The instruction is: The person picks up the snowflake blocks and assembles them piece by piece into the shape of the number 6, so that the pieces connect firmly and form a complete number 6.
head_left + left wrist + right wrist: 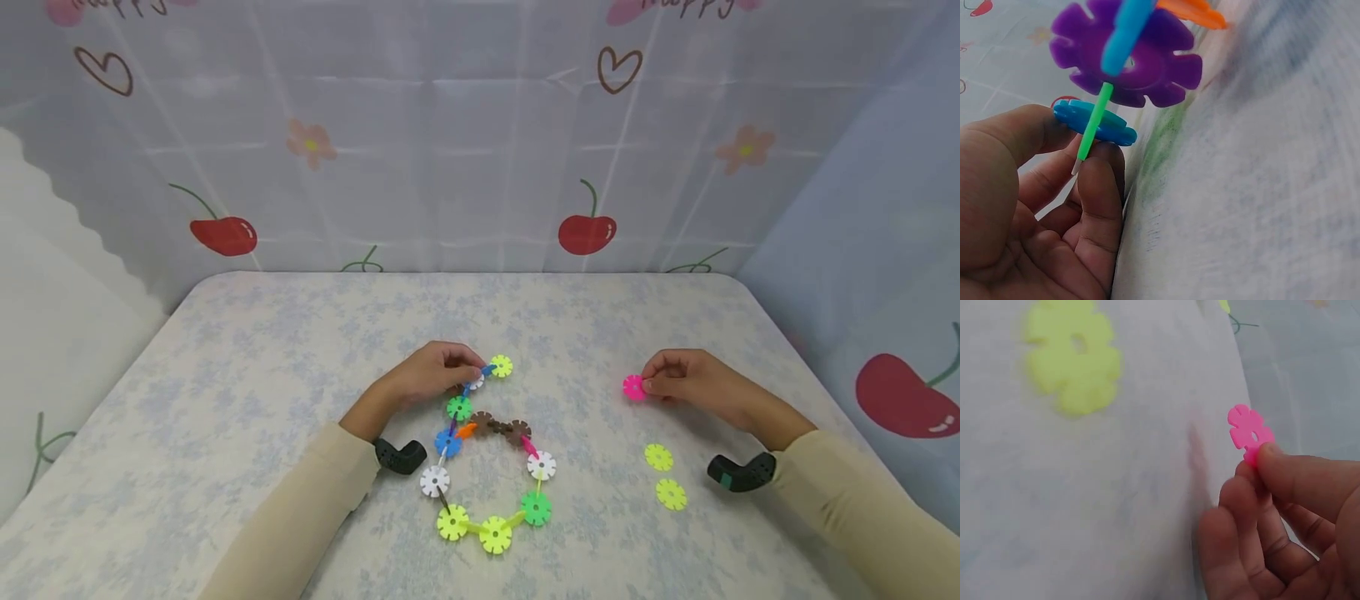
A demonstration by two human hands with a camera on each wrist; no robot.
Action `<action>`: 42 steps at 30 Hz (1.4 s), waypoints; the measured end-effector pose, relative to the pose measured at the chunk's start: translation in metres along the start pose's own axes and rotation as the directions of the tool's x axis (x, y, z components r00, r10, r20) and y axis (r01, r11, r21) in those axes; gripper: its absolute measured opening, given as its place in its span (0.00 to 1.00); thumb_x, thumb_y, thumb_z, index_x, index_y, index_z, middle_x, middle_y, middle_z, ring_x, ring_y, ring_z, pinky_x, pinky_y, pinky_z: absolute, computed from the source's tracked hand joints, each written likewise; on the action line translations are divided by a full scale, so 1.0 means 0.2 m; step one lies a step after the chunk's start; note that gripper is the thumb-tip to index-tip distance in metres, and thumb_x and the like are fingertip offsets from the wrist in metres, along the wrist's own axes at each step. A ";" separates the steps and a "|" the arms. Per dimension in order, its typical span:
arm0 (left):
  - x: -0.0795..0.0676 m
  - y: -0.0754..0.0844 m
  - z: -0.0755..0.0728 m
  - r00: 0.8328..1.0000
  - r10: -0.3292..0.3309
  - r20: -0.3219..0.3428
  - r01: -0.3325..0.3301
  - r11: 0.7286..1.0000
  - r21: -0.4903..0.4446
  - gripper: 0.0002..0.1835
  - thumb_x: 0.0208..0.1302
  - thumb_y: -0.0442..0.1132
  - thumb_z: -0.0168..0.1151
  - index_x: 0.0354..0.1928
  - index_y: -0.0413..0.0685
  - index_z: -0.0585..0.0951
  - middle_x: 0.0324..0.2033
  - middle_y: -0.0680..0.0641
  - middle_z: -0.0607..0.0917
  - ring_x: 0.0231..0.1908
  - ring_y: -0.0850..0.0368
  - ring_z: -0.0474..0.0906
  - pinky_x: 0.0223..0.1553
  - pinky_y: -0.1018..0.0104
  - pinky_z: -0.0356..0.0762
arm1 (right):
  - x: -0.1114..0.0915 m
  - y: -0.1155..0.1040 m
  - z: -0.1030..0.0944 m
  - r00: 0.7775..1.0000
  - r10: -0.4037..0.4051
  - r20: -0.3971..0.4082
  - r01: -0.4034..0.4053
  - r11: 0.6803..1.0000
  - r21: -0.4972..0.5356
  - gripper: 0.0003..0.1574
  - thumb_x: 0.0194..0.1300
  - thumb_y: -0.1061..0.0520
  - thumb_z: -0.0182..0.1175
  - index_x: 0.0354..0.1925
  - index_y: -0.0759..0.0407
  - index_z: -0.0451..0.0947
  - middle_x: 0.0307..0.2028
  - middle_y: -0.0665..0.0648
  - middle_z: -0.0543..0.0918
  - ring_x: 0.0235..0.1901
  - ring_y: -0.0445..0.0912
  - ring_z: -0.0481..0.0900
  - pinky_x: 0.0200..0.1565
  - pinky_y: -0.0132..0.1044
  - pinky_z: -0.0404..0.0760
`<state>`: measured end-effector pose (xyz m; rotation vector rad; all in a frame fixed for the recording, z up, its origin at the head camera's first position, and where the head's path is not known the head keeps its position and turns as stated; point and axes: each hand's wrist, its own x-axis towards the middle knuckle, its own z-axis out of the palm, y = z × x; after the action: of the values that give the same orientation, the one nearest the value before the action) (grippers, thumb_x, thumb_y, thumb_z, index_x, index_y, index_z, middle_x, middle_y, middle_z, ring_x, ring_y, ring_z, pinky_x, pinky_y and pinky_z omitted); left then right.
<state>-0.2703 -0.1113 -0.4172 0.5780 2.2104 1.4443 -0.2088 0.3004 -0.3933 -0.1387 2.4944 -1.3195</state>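
Observation:
My left hand grips the tail of a chain of slotted plastic snowflake discs, near a white disc. A yellow disc makes the chain's far tip, just past my fingertips. From there the chain runs toward me through a green disc into a closed ring of many colours. In the left wrist view, thumb and fingers surround a blue disc, with a purple disc beyond. My right hand pinches a loose pink snowflake disc by its edge, between thumb and fingers.
Two loose yellow discs, a farther one and a nearer one, lie flat in front of my right wrist. A pale floral cloth covers the table. Behind it hangs a printed curtain.

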 end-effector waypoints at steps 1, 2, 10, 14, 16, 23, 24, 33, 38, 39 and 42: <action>0.00 0.00 0.00 1.000 0.001 0.000 -0.001 1.000 0.002 0.08 0.73 0.38 0.62 0.48 0.45 0.86 0.38 0.47 0.84 0.33 0.54 0.74 0.38 0.63 0.76 | 0.03 -0.02 0.01 1.000 -0.001 0.001 0.001 1.000 0.009 0.19 0.68 0.51 0.68 0.48 0.64 0.78 0.38 0.59 0.83 0.40 0.51 0.81 0.43 0.39 0.82; 0.00 -0.01 0.00 1.000 0.002 0.000 -0.002 1.000 0.002 0.08 0.73 0.38 0.62 0.48 0.45 0.86 0.38 0.47 0.84 0.33 0.54 0.74 0.38 0.63 0.76 | 0.06 -0.04 0.03 1.000 -0.008 0.003 0.008 1.000 0.014 0.20 0.68 0.51 0.68 0.49 0.64 0.78 0.39 0.60 0.83 0.40 0.51 0.81 0.44 0.39 0.83; 0.00 -0.01 0.01 1.000 0.002 0.002 -0.002 1.000 0.005 0.08 0.73 0.38 0.62 0.48 0.45 0.86 0.38 0.47 0.83 0.33 0.54 0.74 0.38 0.63 0.76 | 0.28 -0.22 0.23 0.998 -0.054 0.045 0.050 0.995 0.087 0.13 0.70 0.58 0.66 0.48 0.65 0.79 0.42 0.62 0.81 0.40 0.52 0.82 0.45 0.41 0.84; 0.00 -0.01 0.02 1.000 0.001 0.003 -0.001 1.000 0.001 0.08 0.73 0.38 0.62 0.48 0.44 0.86 0.38 0.47 0.83 0.33 0.54 0.74 0.38 0.63 0.76 | 0.35 -0.27 0.32 0.995 -0.073 0.073 0.062 0.987 0.148 0.10 0.69 0.63 0.65 0.46 0.67 0.79 0.40 0.63 0.80 0.39 0.52 0.83 0.44 0.43 0.85; 0.01 -0.01 0.02 1.000 0.002 0.002 -0.002 1.000 0.002 0.08 0.73 0.38 0.62 0.48 0.45 0.86 0.38 0.47 0.83 0.33 0.54 0.74 0.38 0.64 0.76 | 0.38 -0.29 0.36 0.993 -0.081 0.086 0.066 0.985 0.161 0.09 0.69 0.64 0.65 0.46 0.68 0.79 0.39 0.63 0.80 0.38 0.51 0.84 0.44 0.43 0.85; 0.01 -0.01 0.02 1.000 0.010 0.000 -0.010 1.000 -0.003 0.08 0.73 0.37 0.61 0.48 0.44 0.86 0.37 0.47 0.83 0.32 0.55 0.73 0.37 0.64 0.75 | 0.40 -0.32 0.44 0.986 -0.105 0.126 0.079 0.977 0.199 0.06 0.70 0.66 0.63 0.44 0.69 0.79 0.37 0.62 0.80 0.35 0.50 0.84 0.42 0.43 0.85; 0.01 -0.01 0.02 1.000 0.009 0.002 -0.009 1.000 -0.006 0.08 0.73 0.37 0.61 0.48 0.44 0.86 0.37 0.47 0.83 0.32 0.55 0.73 0.37 0.64 0.76 | 0.40 -0.32 0.44 0.987 -0.105 0.123 0.079 0.976 0.201 0.06 0.69 0.67 0.62 0.43 0.69 0.79 0.36 0.62 0.80 0.35 0.50 0.84 0.41 0.44 0.85; 0.01 0.00 0.01 1.000 0.009 -0.002 -0.009 1.000 0.009 0.08 0.74 0.37 0.61 0.48 0.43 0.86 0.36 0.48 0.83 0.31 0.55 0.74 0.37 0.64 0.76 | 0.41 -0.35 0.49 0.987 -0.153 0.058 0.140 0.973 0.183 0.04 0.67 0.68 0.64 0.36 0.61 0.80 0.34 0.62 0.79 0.36 0.50 0.83 0.42 0.42 0.85; 0.00 0.00 0.00 1.000 0.025 0.007 -0.025 1.000 0.016 0.08 0.74 0.37 0.61 0.47 0.43 0.85 0.36 0.47 0.83 0.31 0.54 0.74 0.37 0.63 0.76 | 0.41 -0.36 0.51 0.983 -0.181 0.033 0.175 0.975 0.136 0.04 0.65 0.68 0.65 0.35 0.62 0.80 0.33 0.61 0.80 0.35 0.49 0.82 0.39 0.40 0.85; 0.00 0.00 0.00 1.000 0.026 0.008 -0.027 0.999 0.019 0.08 0.74 0.37 0.61 0.47 0.43 0.85 0.36 0.48 0.83 0.31 0.54 0.74 0.38 0.63 0.76 | 0.41 -0.36 0.51 0.982 -0.189 0.030 0.184 0.975 0.124 0.04 0.64 0.69 0.65 0.35 0.63 0.80 0.33 0.61 0.80 0.35 0.49 0.81 0.39 0.40 0.85; 0.00 0.00 -0.01 0.999 0.033 0.012 -0.033 0.999 0.019 0.07 0.74 0.37 0.61 0.47 0.44 0.85 0.36 0.47 0.83 0.32 0.54 0.74 0.38 0.62 0.76 | 0.40 -0.37 0.52 0.977 -0.213 0.018 0.211 0.974 0.083 0.04 0.63 0.68 0.66 0.34 0.63 0.80 0.34 0.60 0.81 0.35 0.50 0.80 0.38 0.39 0.84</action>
<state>-0.2718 -0.1121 -0.4178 0.6304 2.2181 1.4339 -0.2562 0.1581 -0.4064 -0.4115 2.4543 -1.4875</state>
